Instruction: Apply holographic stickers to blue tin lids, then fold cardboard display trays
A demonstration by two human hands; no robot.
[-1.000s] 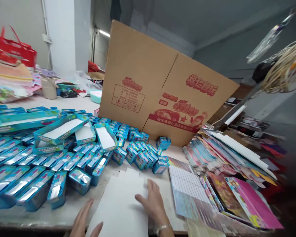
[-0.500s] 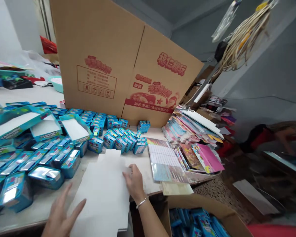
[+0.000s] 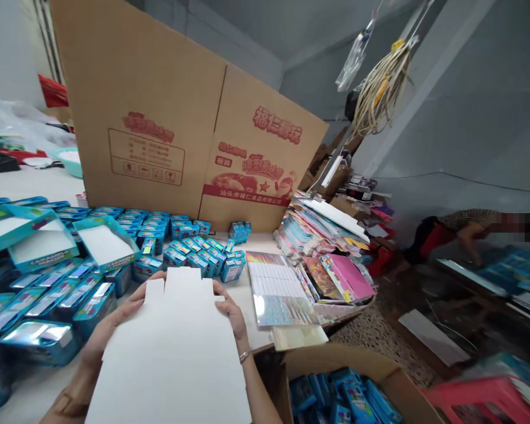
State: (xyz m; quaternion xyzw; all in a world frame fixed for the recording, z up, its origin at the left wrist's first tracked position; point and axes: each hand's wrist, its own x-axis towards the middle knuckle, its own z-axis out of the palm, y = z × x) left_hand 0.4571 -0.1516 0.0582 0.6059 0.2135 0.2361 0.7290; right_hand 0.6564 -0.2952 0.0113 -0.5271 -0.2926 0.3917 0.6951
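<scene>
A large white die-cut card sheet with stepped tabs at its far end fills the lower middle of the view. My left hand grips its left edge, fingers curled at the far left tab. On the opposite side my right hand holds the right edge near the tabs, a bracelet at the wrist. Whether it is one sheet or a stack cannot be told. Left of the sheet stand rows of blue boxes, with open blue trays lying on top. More small blue boxes sit beyond the tabs.
A big brown carton panel stands behind the boxes. Right of my hands lie a clear-covered sheet and piled printed cards. An open carton of blue packs is at lower right. A person bends over another table.
My left hand has moved from above the table onto the sheet's left edge. Both hands now hold the sheet, which appears raised and closer. The view has turned slightly right.
</scene>
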